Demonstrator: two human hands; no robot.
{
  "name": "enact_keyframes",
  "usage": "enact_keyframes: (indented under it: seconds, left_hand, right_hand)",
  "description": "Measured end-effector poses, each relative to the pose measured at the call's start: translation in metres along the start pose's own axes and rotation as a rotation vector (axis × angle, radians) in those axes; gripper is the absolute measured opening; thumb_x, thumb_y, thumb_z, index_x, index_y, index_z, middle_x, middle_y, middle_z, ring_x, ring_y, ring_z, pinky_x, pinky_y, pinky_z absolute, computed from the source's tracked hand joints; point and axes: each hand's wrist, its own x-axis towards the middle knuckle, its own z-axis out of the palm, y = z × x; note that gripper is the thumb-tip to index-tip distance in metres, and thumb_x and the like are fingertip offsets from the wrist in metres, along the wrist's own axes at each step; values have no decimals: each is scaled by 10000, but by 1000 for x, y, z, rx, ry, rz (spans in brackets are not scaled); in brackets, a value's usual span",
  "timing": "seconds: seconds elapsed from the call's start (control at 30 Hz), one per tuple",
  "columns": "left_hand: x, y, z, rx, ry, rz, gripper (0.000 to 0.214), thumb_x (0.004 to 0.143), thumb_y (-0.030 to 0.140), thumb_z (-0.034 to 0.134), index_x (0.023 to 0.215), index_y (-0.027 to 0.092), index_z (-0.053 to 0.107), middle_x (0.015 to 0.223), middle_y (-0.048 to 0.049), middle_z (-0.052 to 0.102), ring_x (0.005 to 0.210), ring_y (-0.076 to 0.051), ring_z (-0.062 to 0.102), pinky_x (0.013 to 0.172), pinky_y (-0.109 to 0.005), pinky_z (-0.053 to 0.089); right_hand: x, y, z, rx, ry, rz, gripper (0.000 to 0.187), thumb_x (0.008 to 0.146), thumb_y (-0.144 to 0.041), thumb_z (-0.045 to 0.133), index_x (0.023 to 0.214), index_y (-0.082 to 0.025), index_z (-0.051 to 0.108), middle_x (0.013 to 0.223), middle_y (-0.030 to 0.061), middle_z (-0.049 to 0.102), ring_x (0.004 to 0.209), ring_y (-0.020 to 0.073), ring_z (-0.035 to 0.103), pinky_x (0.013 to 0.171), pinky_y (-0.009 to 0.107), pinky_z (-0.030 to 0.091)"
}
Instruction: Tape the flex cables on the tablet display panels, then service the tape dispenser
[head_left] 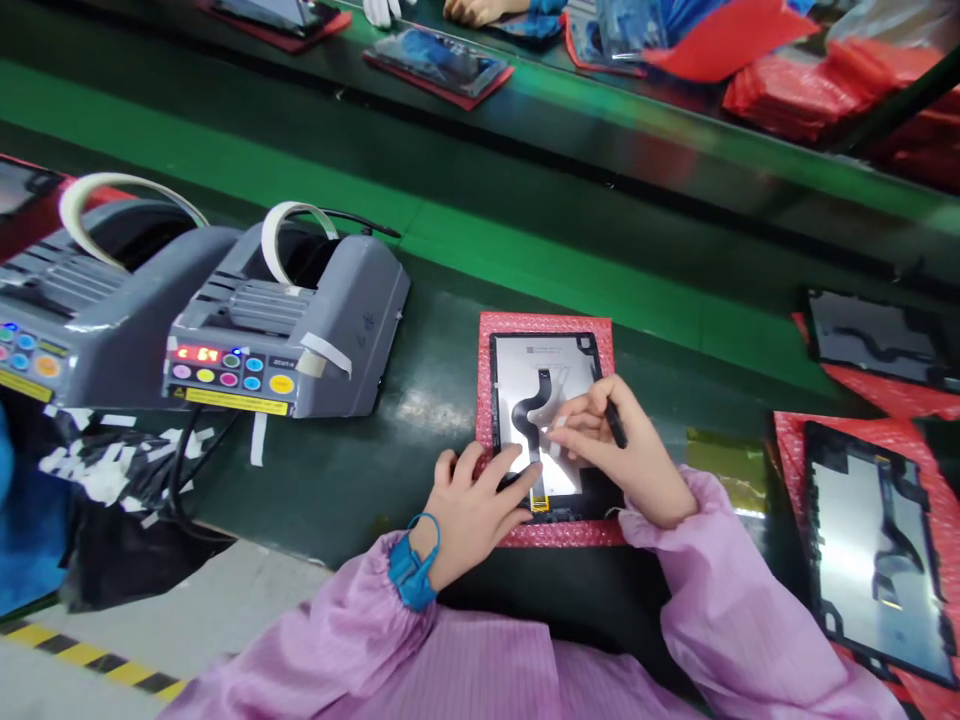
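A tablet screen panel [574, 360] lies back side up on a red bubble-wrap pouch [546, 322]. A curved black flex cable [531, 405] runs down its silver back to a yellow-edged connector [540, 503]. My left hand [474, 505], with a blue wrist strap [412, 575], rests fingers spread on the panel's lower left, fingertips at the cable's lower end. Closed over the panel's right half, my right hand [611, 440] keeps a black pen-like tool [616, 424] between its fingers. Its thumb and forefinger pinch beside the cable, near a small whitish piece [556, 436] that I cannot make out clearly.
Two grey tape dispensers [285, 330] stand at the left, with white tape scraps [105, 465] below. More panels [874, 550] on red pouches lie at the right. Across the green strip, another person's hand [476, 10] is near a panel [442, 60] and red pouches [795, 95].
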Motion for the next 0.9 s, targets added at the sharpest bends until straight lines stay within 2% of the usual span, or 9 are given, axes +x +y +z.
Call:
enact_keyframes:
  seconds: [0.13,0.27,0.57,0.8,0.9]
  left_hand:
    - [0,0,6,39,1,-27,420,908,520,694,1308,393,679,1224,-12,713,1126,-319,475,928,-464,319]
    - [-1,-1,6,26,-3,-37,405,910,526,688,1298,408,684,1223,1,721,1127,-317,476,930,-466,313]
    - [1,-1,2,-4,-32,-33,341,984,485,594,1295,384,691,1369,105,687,1184,-326,433,902,-476,309]
    - [2,-2,2,4,-69,-33,368,959,487,630,1312,396,680,1485,134,593,1184,-329,439,874,-472,313]
    - [2,-2,2,10,-70,-26,382,955,492,633,1324,401,671,1493,128,588,1170,-320,457,867,-468,320]
  right_hand:
    - [12,22,9,-32,-75,35,553,727,-279,865,831,-255,323,860,-41,699,725,119,695,631,243,535]
    - [23,36,14,-145,-21,-9,532,756,-304,839,841,-258,315,838,-39,703,783,144,711,749,301,542]
    - [29,37,17,-166,25,-44,541,764,-338,843,853,-262,314,861,-38,707,796,167,731,772,332,534]
    - [30,42,19,-186,43,-56,543,753,-357,849,877,-265,328,933,-26,695,819,186,743,746,337,540]
    - [37,44,17,-292,79,-158,541,743,-379,855,899,-267,349,994,-2,687,872,192,715,790,365,540]
